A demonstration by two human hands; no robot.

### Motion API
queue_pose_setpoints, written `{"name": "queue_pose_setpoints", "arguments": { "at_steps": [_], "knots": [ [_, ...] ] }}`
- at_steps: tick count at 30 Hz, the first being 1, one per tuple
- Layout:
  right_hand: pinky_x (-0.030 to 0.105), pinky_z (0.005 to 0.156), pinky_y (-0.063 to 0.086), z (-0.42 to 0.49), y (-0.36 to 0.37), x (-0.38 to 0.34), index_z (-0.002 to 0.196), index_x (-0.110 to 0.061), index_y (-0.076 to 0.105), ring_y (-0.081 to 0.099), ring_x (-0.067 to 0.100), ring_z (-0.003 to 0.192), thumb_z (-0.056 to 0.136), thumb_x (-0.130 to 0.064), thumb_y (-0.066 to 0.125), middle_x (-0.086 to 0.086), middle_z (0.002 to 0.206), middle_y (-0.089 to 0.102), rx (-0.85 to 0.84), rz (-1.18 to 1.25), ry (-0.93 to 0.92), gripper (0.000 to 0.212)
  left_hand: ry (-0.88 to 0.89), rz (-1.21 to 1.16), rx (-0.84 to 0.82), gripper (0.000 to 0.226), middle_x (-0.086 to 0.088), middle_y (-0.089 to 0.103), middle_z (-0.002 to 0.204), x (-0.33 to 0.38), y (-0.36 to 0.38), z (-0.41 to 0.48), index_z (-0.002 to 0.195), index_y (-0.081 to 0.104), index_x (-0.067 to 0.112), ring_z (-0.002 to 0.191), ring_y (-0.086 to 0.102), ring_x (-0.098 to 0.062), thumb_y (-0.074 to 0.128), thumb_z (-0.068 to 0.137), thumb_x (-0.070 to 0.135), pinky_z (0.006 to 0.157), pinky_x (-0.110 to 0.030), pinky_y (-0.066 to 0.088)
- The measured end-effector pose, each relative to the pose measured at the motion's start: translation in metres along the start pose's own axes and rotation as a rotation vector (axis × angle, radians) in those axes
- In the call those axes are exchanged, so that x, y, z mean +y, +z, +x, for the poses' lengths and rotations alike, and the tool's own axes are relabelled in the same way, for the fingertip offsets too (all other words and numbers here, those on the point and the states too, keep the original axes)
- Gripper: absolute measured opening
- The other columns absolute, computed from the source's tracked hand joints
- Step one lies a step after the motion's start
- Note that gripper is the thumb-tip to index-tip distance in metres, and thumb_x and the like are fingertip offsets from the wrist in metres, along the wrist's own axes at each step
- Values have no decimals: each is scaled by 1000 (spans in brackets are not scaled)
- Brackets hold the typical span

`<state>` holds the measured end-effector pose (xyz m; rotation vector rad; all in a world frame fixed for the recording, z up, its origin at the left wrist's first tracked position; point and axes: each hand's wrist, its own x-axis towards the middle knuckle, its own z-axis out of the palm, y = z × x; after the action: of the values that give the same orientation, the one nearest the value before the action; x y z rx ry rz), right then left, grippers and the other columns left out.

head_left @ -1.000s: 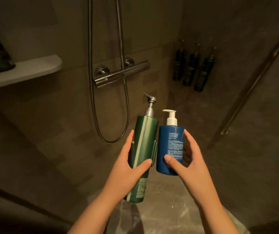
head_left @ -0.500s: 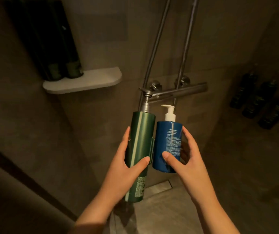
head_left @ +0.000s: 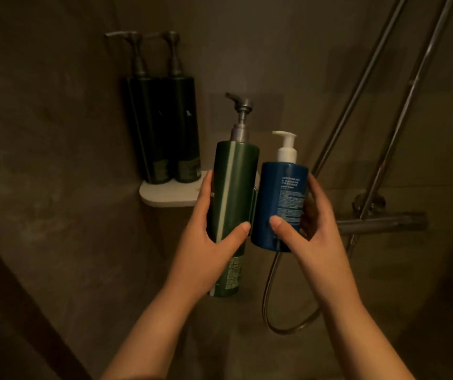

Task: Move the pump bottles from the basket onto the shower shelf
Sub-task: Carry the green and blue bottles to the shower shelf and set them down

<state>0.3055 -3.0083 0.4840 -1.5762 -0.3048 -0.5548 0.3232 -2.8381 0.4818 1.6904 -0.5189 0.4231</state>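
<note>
My left hand (head_left: 206,242) grips a tall green pump bottle (head_left: 233,187) with a grey pump, held upright. My right hand (head_left: 313,237) grips a shorter blue pump bottle (head_left: 282,198) with a white pump, side by side with the green one and touching it. Both bottles are held in the air in front of the white corner shower shelf (head_left: 165,194), partly covering its right end. Two tall dark pump bottles (head_left: 165,127) stand upright on the shelf's left part against the wall. No basket is in view.
Chrome shower rails (head_left: 378,86) rise at the right above the mixer bar (head_left: 381,222). A shower hose (head_left: 272,305) loops below the blue bottle. Dark tiled walls surround everything.
The view has swung left and closer to the shelf. Both bottles, held the same way, now sit right in front of the shelf; the mixer has shifted to the right.
</note>
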Motion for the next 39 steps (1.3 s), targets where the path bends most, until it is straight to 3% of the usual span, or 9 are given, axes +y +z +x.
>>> {"name": "queue_pose_setpoints", "arguments": {
  "at_steps": [8, 11, 16, 19, 25, 30, 32, 34, 39],
  "knots": [
    [17, 83, 52, 66, -2, 19, 131, -63, 27, 53, -8, 112, 64, -45, 74, -30, 124, 53, -33, 66, -8, 83, 107, 80, 99, 87, 51, 34, 123, 10, 21, 57, 139, 13, 57, 113, 42, 19, 71, 80, 28, 77, 0, 40],
    [23, 87, 51, 90, -5, 28, 131, -64, 26, 53, -6, 114, 63, -47, 74, -28, 126, 52, -59, 72, -24, 85, 123, 124, 169, 89, 53, 32, 123, 8, 28, 75, 138, 12, 59, 114, 40, 20, 71, 79, 28, 76, 2, 37],
    [17, 85, 51, 117, -4, 50, 133, -60, 27, 53, -5, 114, 60, -46, 74, -26, 129, 51, -127, 92, -55, 88, 117, 176, 300, 91, 50, 34, 123, -3, 32, 95, 136, 10, 62, 113, 41, 19, 71, 78, 28, 75, 4, 36],
    [9, 76, 50, 127, 2, 63, 130, -64, 27, 53, -11, 110, 61, -39, 76, -39, 120, 49, -160, 117, -38, 88, 112, 196, 358, 90, 46, 36, 126, -7, 32, 100, 136, 10, 63, 114, 43, 16, 70, 79, 28, 76, 1, 38],
    [28, 91, 46, 140, 11, 76, 130, -66, 24, 49, -5, 116, 70, -13, 77, -32, 127, 46, -228, 106, -36, 96, 113, 239, 459, 87, 39, 31, 134, -3, 26, 112, 137, 8, 61, 118, 41, 12, 66, 73, 44, 83, -3, 41],
    [11, 79, 42, 146, 13, 84, 130, -67, 20, 43, -26, 107, 72, -13, 75, -55, 112, 40, -250, 115, -62, 97, 136, 336, 504, 90, 44, 25, 136, -12, 27, 119, 139, 5, 59, 125, 36, 10, 68, 76, 40, 96, -25, 40],
    [3, 70, 45, 148, 13, 85, 129, -69, 19, 43, -26, 107, 73, -13, 74, -55, 114, 39, -294, 121, -77, 96, 122, 352, 529, 91, 34, 24, 144, -16, 30, 120, 139, 3, 58, 130, 36, 0, 66, 75, 41, 102, -41, 41],
    [-3, 72, 40, 151, 13, 87, 129, -68, 19, 41, -26, 109, 76, -12, 73, -55, 116, 38, -349, 124, -92, 95, 109, 389, 548, 92, 20, 27, 149, -20, 31, 122, 139, 0, 58, 133, 36, -10, 66, 75, 43, 102, -50, 39],
    [-3, 79, 38, 154, 13, 94, 128, -71, 17, 36, -25, 117, 78, -10, 69, -53, 124, 35, -395, 142, -130, 94, 94, 484, 581, 92, 9, 21, 154, -28, 30, 125, 139, -7, 57, 136, 32, -15, 60, 75, 55, 103, -54, 36]
  ]
}}
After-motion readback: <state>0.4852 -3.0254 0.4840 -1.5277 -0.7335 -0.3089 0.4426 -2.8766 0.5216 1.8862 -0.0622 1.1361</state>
